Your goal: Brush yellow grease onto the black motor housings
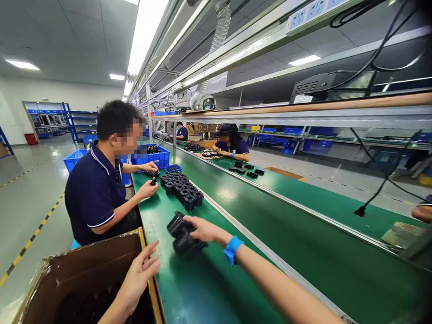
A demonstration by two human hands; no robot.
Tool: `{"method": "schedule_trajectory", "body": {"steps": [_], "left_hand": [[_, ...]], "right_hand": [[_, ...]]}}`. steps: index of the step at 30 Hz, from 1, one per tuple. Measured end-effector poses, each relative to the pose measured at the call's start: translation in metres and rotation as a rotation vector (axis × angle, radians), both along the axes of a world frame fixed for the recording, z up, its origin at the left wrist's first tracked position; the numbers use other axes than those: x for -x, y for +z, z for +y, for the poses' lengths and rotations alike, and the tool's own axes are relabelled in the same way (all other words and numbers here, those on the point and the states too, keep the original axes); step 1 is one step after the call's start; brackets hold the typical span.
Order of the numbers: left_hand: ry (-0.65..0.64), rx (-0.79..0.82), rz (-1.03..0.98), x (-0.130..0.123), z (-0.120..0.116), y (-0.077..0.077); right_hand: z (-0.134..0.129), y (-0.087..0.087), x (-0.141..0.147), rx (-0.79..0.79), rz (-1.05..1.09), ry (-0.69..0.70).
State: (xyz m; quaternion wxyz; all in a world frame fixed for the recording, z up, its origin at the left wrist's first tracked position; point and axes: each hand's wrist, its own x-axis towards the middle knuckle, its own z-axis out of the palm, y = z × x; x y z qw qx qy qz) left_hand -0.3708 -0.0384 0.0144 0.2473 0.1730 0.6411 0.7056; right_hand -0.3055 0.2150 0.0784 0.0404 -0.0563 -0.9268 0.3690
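Observation:
Black round plastic housings (185, 242), a small cluster blurred by motion, are gripped in my right hand (201, 228) over the green bench (222, 300). A blue band circles that wrist. My left hand (140, 273) holds nothing; its fingers are stretched out above the near edge of the bench, beside a large cardboard box (94, 251). Dark parts lie deep in the box, too dim to make out. Beyond my right hand, several black cup-shaped housings (181, 187) stand in rows on the bench.
A co-worker (105, 176) sits at the left, handling small black parts. Blue bins (158, 159) stand behind. A metal rail (274, 195) runs lengthwise along the bench, with black parts (250, 172) beyond it. A shelf hangs overhead, and a black plug (360, 211) dangles at the right.

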Motion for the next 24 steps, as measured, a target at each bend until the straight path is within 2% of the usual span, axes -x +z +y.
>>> {"method": "schedule_trajectory", "body": {"steps": [3, 5, 9, 13, 15, 17, 21, 24], "left_hand": [[0.044, 0.103, 0.079, 0.025, -0.034, -0.011], [0.11, 0.182, 0.131, 0.044, -0.062, -0.023], [0.31, 0.4, 0.208, 0.081, -0.117, -0.05], [0.503, 0.642, 0.235, 0.113, -0.152, -0.08], [0.571, 0.774, 0.212, 0.128, -0.162, -0.098], [0.617, 0.919, 0.182, 0.141, -0.17, -0.118], [0.588, 1.173, 0.166, 0.144, -0.184, -0.159], [0.493, 1.315, 0.207, 0.132, -0.193, -0.185]], "right_hand": [[0.036, 0.004, 0.012, -0.26, -0.156, -0.229], [0.054, 0.004, 0.021, -0.395, -0.225, -0.335], [0.074, 0.001, 0.035, -0.569, -0.288, -0.439], [0.073, 0.001, 0.044, -0.681, -0.272, -0.482], [0.056, -0.005, 0.049, -0.723, -0.205, -0.464], [0.024, -0.02, 0.052, -0.732, -0.111, -0.362], [-0.07, -0.07, 0.045, -0.623, 0.039, 0.025], [-0.12, -0.105, 0.037, -0.573, 0.106, 0.081]]}}
